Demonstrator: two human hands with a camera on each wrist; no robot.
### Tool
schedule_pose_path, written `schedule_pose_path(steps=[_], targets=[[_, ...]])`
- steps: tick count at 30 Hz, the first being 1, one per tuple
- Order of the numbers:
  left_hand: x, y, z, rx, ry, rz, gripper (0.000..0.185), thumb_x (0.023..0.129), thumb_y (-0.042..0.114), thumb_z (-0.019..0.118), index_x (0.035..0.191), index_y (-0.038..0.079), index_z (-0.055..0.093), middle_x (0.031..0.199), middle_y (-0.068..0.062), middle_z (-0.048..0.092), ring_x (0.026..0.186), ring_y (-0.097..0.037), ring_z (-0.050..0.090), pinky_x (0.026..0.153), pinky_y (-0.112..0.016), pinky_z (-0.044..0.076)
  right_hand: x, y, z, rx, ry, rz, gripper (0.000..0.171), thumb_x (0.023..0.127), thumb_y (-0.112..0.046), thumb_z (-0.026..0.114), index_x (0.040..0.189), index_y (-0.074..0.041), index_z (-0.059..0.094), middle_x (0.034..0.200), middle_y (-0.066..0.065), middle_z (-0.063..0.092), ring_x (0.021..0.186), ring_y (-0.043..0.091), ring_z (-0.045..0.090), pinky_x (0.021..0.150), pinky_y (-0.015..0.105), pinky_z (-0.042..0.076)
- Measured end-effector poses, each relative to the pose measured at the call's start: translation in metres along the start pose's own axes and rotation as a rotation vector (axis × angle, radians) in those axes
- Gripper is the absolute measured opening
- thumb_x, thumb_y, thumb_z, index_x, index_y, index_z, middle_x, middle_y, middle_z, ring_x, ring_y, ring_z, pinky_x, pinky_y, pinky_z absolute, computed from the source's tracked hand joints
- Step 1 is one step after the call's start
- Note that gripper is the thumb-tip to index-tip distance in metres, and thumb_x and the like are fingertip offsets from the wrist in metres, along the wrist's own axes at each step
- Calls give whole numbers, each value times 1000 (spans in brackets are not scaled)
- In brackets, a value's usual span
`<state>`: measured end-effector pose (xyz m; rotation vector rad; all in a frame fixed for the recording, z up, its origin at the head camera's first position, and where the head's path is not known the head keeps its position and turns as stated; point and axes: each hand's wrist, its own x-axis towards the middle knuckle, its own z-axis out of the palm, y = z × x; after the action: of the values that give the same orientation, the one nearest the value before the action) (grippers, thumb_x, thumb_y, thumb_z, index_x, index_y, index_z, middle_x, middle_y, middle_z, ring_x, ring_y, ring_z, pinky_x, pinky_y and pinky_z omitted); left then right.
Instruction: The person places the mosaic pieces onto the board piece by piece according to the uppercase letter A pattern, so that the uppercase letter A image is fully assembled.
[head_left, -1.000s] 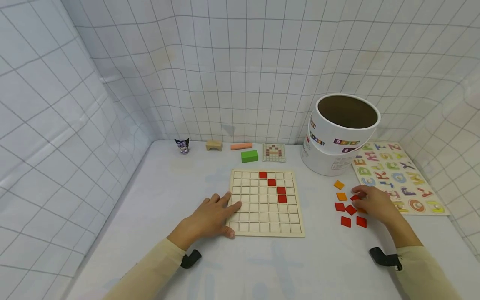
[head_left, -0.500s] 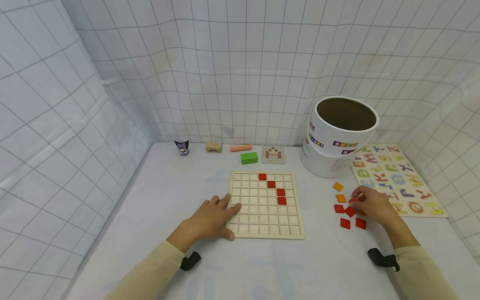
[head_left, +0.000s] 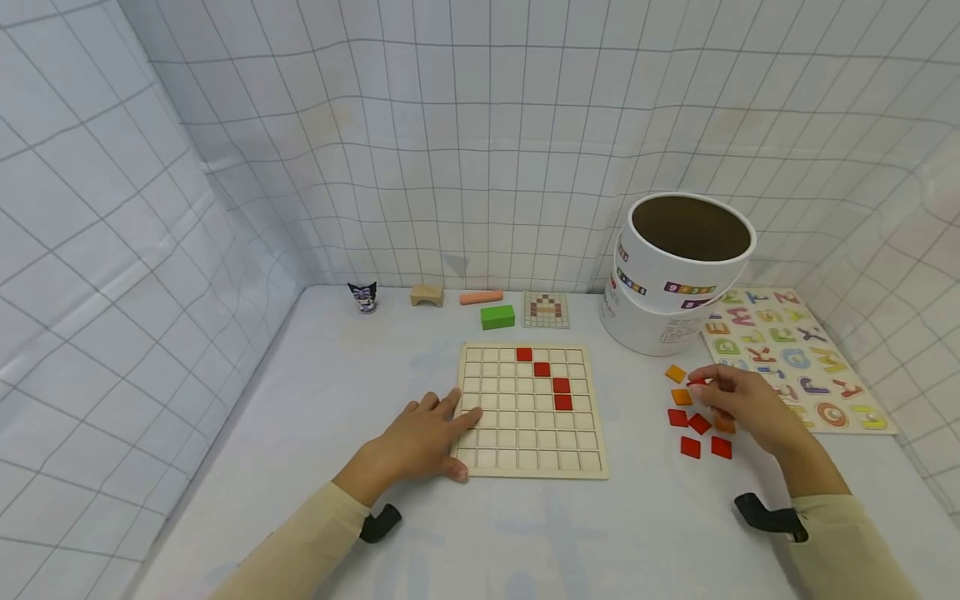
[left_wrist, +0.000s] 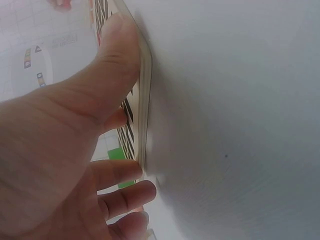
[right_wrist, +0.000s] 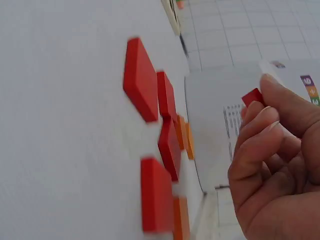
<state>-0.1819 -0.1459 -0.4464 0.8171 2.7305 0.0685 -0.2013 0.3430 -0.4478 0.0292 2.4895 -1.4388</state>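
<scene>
My left hand (head_left: 420, 433) rests on the left edge of a pale wooden grid board (head_left: 517, 433), its fingers spread. The left wrist view has the thumb (left_wrist: 112, 55) over the board's edge. Several red tiles, one of them in the top row (head_left: 524, 354), sit in the board's cells in a slanting line. On the right, my right hand (head_left: 750, 408) pinches a red square tile (right_wrist: 252, 97) between thumb and fingertips, above the table. Beneath and beside it lie several loose red tiles (head_left: 690, 447) and a few orange tiles (head_left: 676, 374).
A white bucket (head_left: 678, 321) stands behind the loose tiles, beside an alphabet puzzle board (head_left: 813, 358). Along the back are a pattern card (head_left: 547, 310), a green block (head_left: 498, 317), an orange stick (head_left: 482, 297), a wooden arch block (head_left: 427, 295) and a small figurine (head_left: 364, 297).
My right hand has picked up a red tile from the loose group and raised it, shifting slightly left. An orange tile below the hand shows more now. The left hand stays put.
</scene>
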Motion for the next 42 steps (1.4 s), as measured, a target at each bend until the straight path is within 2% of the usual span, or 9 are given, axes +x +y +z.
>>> schedule_pose_path(steps=[5, 8, 14, 17, 23, 27, 32, 37, 42], targets=[[0, -1, 1, 5, 7, 4, 92, 81, 59, 76, 158, 25, 40, 164, -19, 31, 135, -38, 41, 107, -55, 38, 5, -10, 33, 430, -116, -15, 29, 102, -22, 65, 128, -10, 61, 85, 0, 60, 67, 9, 55, 58, 20, 47], [0, -2, 1, 7, 8, 8, 92, 81, 59, 75, 158, 25, 40, 164, -19, 31, 135, -38, 41, 107, -55, 38, 9, -19, 61, 489, -183, -30, 29, 101, -16, 65, 129, -9, 61, 85, -1, 61, 68, 8, 57, 59, 18, 49], [-1, -3, 1, -10, 16, 17, 91, 81, 58, 76, 158, 24, 41, 163, -21, 31, 134, -39, 42, 106, -55, 39, 21, -41, 115, 348, -234, -24, 49, 97, -19, 71, 137, -2, 47, 85, 5, 59, 70, 15, 58, 62, 22, 50], [-1, -3, 1, -25, 12, 15, 92, 81, 58, 76, 158, 24, 40, 164, -21, 30, 135, -39, 41, 106, -56, 38, 25, -51, 135, 235, -239, -37, 43, 96, -16, 71, 130, -2, 48, 84, 9, 59, 66, 18, 59, 61, 25, 52], [0, -2, 1, -26, 7, 10, 92, 81, 58, 76, 158, 25, 40, 164, -20, 29, 135, -39, 40, 107, -56, 37, 26, -63, 156, -30, -156, -91, 28, 92, -11, 74, 115, -8, 60, 78, 7, 58, 54, 17, 55, 52, 27, 48], [0, -1, 0, -28, 3, 0, 92, 81, 58, 77, 158, 26, 40, 165, -20, 29, 136, -38, 40, 107, -56, 37, 24, -68, 159, -145, -121, -117, 23, 90, -11, 74, 110, -10, 62, 73, 5, 57, 53, 16, 53, 52, 27, 44], [1, -1, -1, -33, 2, 1, 92, 81, 57, 77, 158, 26, 40, 165, -20, 28, 136, -38, 40, 108, -56, 37, 22, -71, 159, -202, -112, -108, 23, 90, -10, 74, 110, -11, 62, 72, 3, 55, 54, 16, 52, 53, 27, 42], [2, -2, 1, -28, 1, 1, 92, 81, 59, 76, 159, 26, 39, 165, -19, 27, 137, -38, 40, 108, -56, 36, 19, -70, 151, -200, -132, -125, 25, 90, -12, 74, 113, -12, 63, 77, 4, 57, 58, 17, 54, 54, 27, 44], [1, -2, 2, -32, -8, -3, 92, 81, 59, 76, 159, 26, 39, 165, -20, 28, 136, -38, 40, 108, -56, 36, 14, -60, 117, -108, -161, -179, 31, 93, -16, 73, 121, -8, 62, 88, 8, 57, 64, 20, 55, 54, 28, 46]])
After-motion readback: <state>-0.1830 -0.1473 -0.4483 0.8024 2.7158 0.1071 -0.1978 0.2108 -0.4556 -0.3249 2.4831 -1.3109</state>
